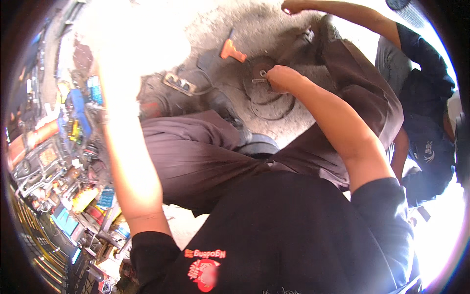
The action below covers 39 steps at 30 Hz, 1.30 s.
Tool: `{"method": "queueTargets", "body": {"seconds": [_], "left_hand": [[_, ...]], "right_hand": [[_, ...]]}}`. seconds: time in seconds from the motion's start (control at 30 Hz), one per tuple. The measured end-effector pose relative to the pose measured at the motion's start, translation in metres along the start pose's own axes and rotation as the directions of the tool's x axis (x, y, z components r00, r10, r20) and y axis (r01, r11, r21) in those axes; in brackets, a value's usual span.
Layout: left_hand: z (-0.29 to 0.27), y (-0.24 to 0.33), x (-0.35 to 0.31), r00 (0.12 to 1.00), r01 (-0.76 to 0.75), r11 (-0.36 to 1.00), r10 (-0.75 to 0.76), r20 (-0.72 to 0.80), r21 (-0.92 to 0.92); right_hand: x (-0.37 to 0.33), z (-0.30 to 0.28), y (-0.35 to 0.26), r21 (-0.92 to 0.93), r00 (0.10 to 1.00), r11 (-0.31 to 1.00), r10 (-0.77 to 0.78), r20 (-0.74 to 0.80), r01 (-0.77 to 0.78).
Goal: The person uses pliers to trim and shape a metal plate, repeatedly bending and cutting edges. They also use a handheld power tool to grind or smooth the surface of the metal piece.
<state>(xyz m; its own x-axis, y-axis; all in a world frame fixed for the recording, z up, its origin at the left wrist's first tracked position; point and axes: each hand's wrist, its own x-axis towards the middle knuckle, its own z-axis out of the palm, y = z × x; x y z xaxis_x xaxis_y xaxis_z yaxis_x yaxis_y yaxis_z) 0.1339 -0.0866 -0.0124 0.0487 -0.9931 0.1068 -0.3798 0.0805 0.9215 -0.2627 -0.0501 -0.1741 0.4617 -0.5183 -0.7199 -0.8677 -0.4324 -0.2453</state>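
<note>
Above the gritty ground (299,123) in the head view, the right hand (283,79) is closed on a small metal ring (263,73), over a dark round piece (252,71). An orange-handled tool (233,51) lies near it, and an oblong metal part (182,84) farther left. The left hand (washed out by glare beyond its forearm (134,169)) cannot be read as open or closed.

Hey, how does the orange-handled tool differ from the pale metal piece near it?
The orange-handled tool has a vivid handle and dark shaft; the pale metal piece is duller, with openings. The tool lies nearer the right hand than the metal piece does. Neither touches that hand.
</note>
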Motion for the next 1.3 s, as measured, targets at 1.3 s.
{"method": "queueTargets", "body": {"seconds": [1.3], "left_hand": [[0.297,-0.064,-0.184,0.602,0.677,0.734,-0.507,0.617,-0.058]], "right_hand": [[-0.161,-0.128,-0.007,0.657,0.613,0.686,0.382,-0.692,0.313]]}}
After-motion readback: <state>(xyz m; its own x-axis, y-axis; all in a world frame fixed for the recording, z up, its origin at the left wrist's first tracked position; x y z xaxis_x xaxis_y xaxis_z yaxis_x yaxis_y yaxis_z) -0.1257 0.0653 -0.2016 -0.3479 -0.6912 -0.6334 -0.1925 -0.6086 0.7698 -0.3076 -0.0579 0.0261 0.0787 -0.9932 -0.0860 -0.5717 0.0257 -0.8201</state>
